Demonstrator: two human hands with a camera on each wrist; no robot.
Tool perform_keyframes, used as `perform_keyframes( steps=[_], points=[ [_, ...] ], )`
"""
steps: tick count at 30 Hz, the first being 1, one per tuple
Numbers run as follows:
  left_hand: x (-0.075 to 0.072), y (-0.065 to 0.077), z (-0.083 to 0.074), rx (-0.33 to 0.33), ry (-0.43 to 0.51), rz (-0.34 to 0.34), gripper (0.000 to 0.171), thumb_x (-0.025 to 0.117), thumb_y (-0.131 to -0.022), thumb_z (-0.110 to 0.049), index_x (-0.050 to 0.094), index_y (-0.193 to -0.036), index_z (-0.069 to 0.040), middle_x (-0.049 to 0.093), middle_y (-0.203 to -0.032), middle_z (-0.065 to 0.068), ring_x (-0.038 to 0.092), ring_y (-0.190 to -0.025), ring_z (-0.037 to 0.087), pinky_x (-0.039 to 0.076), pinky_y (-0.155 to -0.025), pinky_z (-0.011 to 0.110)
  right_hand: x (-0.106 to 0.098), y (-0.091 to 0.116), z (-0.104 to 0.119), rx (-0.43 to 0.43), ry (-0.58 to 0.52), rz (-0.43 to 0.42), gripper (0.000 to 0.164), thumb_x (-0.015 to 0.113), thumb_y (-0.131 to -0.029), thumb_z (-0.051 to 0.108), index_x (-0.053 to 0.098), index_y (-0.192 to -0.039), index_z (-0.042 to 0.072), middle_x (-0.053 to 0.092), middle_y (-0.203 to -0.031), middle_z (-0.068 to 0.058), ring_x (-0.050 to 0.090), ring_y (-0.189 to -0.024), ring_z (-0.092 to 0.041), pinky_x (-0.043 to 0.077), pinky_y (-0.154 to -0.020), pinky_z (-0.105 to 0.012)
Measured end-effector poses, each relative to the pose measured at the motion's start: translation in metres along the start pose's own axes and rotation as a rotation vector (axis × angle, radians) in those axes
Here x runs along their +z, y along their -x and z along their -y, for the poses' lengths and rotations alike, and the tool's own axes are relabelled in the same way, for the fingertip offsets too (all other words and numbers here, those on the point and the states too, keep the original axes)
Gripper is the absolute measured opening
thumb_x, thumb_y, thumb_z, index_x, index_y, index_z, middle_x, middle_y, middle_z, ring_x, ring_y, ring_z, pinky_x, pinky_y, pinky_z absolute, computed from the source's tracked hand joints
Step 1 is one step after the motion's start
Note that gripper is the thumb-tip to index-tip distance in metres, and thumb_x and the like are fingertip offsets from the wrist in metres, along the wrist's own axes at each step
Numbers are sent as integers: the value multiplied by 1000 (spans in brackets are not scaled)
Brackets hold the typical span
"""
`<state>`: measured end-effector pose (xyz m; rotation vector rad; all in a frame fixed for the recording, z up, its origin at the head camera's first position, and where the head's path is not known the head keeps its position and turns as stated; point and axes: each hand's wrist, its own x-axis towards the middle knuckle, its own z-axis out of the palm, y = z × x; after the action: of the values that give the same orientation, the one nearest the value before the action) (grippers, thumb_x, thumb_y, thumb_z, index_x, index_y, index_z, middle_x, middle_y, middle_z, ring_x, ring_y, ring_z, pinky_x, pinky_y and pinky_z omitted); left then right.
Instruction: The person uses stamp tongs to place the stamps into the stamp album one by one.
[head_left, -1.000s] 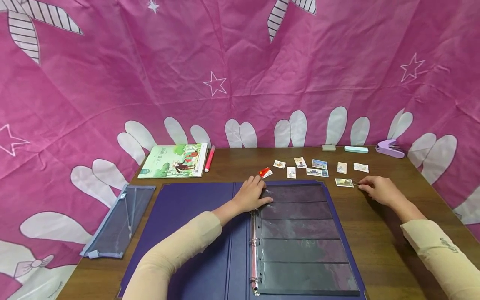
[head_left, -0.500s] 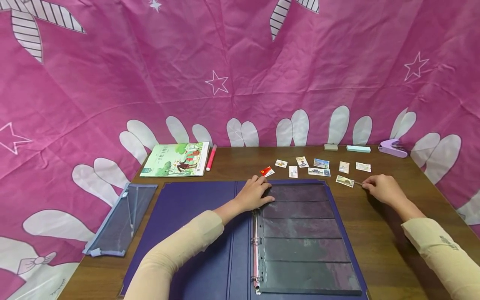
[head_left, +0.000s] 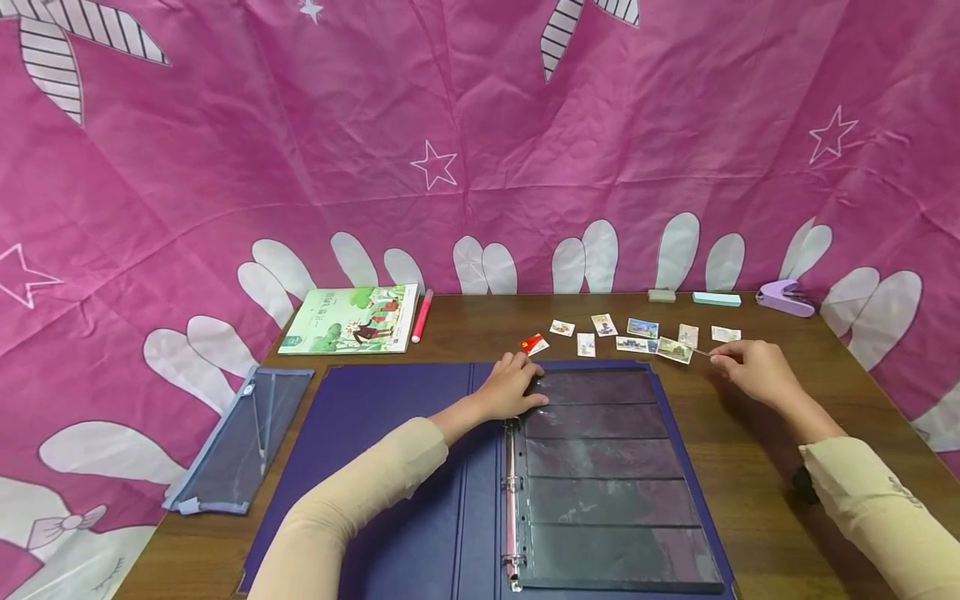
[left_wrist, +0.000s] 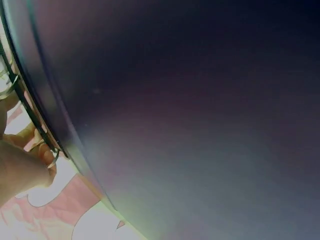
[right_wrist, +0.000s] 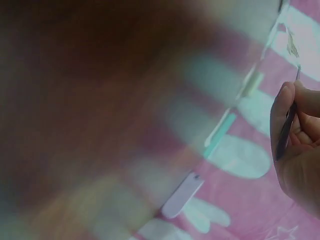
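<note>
My right hand [head_left: 757,372] pinches dark tweezers [right_wrist: 286,131] between thumb and fingers. At their tip is a small greenish stamp [head_left: 675,351], over the table just beyond the album's upper right corner. In the head view it overlaps the corners of two other stamps. My left hand [head_left: 508,389] rests with its fingers spread on the upper inner corner of a black pocket page [head_left: 600,458], near the rings. That page lies in an opened blue ring-binder stamp album [head_left: 397,417]. The left wrist view mostly shows a blurred dark surface.
Several stamps [head_left: 586,345] lie loose behind the album, one red stamp [head_left: 534,343] near its top edge. An eraser [head_left: 662,295], a pale blue box [head_left: 716,298] and a purple hole punch [head_left: 785,298] line the back. Leftward are a booklet [head_left: 348,321], a red marker [head_left: 422,317] and a mesh pouch [head_left: 240,442].
The stamp at the tweezers' tip has come up off the table and moved left and slightly back, with my right hand following. My left hand stays on the page.
</note>
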<state>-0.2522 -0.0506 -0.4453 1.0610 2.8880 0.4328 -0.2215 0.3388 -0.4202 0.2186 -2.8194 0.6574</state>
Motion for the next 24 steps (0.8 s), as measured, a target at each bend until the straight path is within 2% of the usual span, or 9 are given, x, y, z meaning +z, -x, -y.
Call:
perform_keyframes(
  steps=[5,11,19,24],
  points=[
    [-3,-6,-4,-38,14,30,44,65,-84,-37,58,-117,-9,52,-116,9,40,-98,20,33,-86,32,10,-13,24,-44,-76,-15,15,62,-87,11,69,-88,-3,63,-59,-4,43,-52,7,36,-52,-22],
    [-6,-9,-8,-58,7,63,40,68,-82,-36,61,-112,-11,54,-116,7,42,-102,21,33,-87,32,25,-26,51,-60,-155,45,16,61,-88,10,69,-90,-3,61,-61,-6,49,-52,1,40,-50,-22],
    [-6,-6,-12,-45,-39,48,35,66,-83,-36,54,-106,-14,54,-110,5,40,-100,20,31,-85,31,42,-43,87,-34,-246,104,16,62,-88,9,68,-91,-5,61,-59,-8,52,-51,-3,45,-50,-20],
    [-5,-7,-10,-49,-22,34,35,68,-82,-35,53,-105,-15,56,-107,3,40,-97,19,29,-82,29,51,-54,105,-48,-284,136,17,61,-88,9,69,-93,-6,64,-63,-14,57,-53,-9,47,-51,-21]
  ],
)
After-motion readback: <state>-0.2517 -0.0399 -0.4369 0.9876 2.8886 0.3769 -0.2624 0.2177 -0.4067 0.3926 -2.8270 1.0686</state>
